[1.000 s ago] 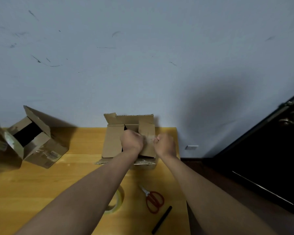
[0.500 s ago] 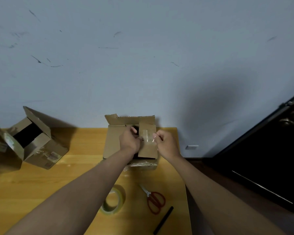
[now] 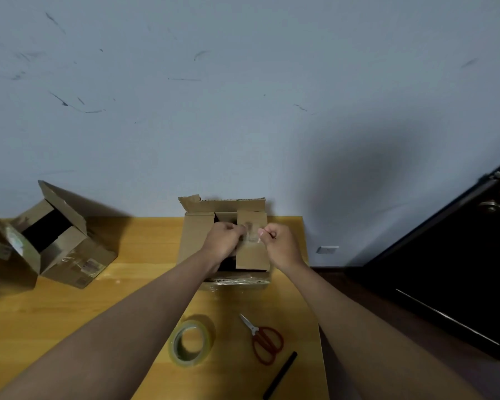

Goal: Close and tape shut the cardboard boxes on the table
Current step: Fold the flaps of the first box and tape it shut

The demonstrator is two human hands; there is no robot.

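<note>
While both arms reach across the wooden table [image 3: 127,298], the left hand [image 3: 224,241] and right hand [image 3: 282,245] meet above the middle cardboard box [image 3: 197,238], which sits at the far edge against the wall [image 3: 243,111]. Fingers of both hands are curled, pinching a short strip of clear tape [image 3: 253,236] over the right flap [image 3: 253,255]. Flaps partly folded; dark gap visible. A second open box [image 3: 67,249] lies tilted, far left. Nearer: tape roll [image 3: 191,343], red-handled scissors [image 3: 264,339], black marker [image 3: 280,375].
</note>
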